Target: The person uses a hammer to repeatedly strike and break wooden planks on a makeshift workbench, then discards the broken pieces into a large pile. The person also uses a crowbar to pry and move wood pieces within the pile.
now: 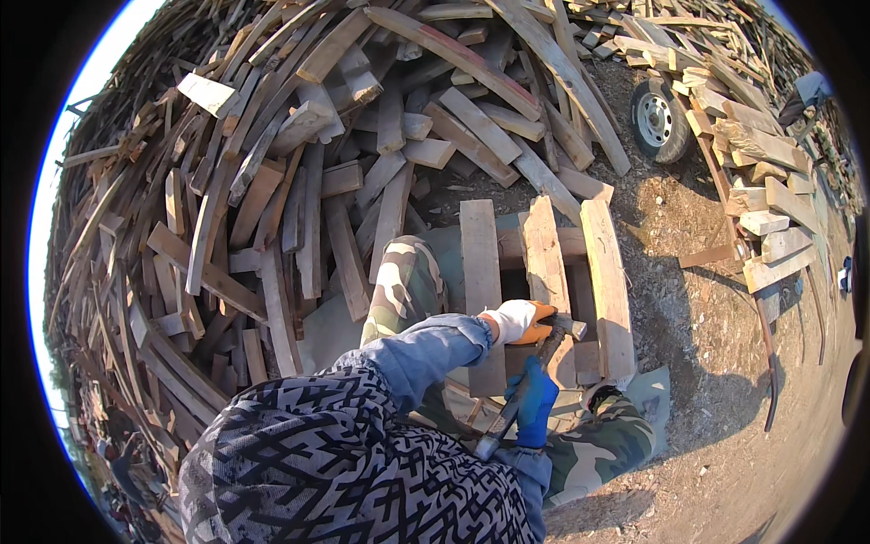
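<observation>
My left hand (523, 322), in a white glove with orange fingers, is at the middle plank of a wooden frame, against the upper end of a dark-shafted hand tool (511, 408). Whether it grips the tool or the wood cannot be told. My right hand (534, 402), in a blue glove, is closed round the shaft, whose lower end is a grey metal-looking part. A short block-like piece (578, 330) shows beside the tool's upper end. Around the hands lie the left plank (481, 272), the rough middle plank (546, 262) and the right plank (607, 292), over crosspieces.
A big heap of loose boards (326, 177) rises ahead and left. To the right are a wheel with a tire (656, 121), stacked wood offcuts (775, 224) and a bent rusty bar (768, 360). My camouflage-clad legs flank the frame. Another person (809, 92) is at the far right.
</observation>
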`<state>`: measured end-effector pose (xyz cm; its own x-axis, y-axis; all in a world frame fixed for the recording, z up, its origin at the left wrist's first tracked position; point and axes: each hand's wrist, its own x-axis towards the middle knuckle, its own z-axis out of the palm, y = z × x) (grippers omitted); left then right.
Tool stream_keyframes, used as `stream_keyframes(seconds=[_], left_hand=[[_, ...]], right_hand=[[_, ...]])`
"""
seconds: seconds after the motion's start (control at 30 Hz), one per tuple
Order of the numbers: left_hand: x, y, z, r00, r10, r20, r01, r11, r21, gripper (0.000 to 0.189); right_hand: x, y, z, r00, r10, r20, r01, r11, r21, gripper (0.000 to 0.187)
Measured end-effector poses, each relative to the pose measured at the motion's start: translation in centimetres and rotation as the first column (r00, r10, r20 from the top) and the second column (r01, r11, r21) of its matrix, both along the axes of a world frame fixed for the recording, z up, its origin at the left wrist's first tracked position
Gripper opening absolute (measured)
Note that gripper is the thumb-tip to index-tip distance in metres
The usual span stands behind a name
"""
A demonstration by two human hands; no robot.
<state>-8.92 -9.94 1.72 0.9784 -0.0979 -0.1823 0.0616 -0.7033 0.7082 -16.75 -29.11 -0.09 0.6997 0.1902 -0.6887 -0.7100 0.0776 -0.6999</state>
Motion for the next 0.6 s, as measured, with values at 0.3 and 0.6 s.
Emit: stream_keyframes(seconds=[0.3, 0.6], left_hand=[[2.7, 3.3, 1.9, 0.922, 0.261, 0.287, -0.353, 0.871, 0.341, 0.042], [13.0, 28.4, 0.0, 0.606, 0.652, 0.456, -0.795, 0.498, 0.345, 0.045]], right_hand=[[4.2, -1.5, -1.2, 0.956, 0.155, 0.248, -0.021, 0.882, -0.470, 0.042], [7.2, -3.7, -2.1, 0.859, 0.446, 0.251, -0.240, 0.784, -0.572, 0.040]])
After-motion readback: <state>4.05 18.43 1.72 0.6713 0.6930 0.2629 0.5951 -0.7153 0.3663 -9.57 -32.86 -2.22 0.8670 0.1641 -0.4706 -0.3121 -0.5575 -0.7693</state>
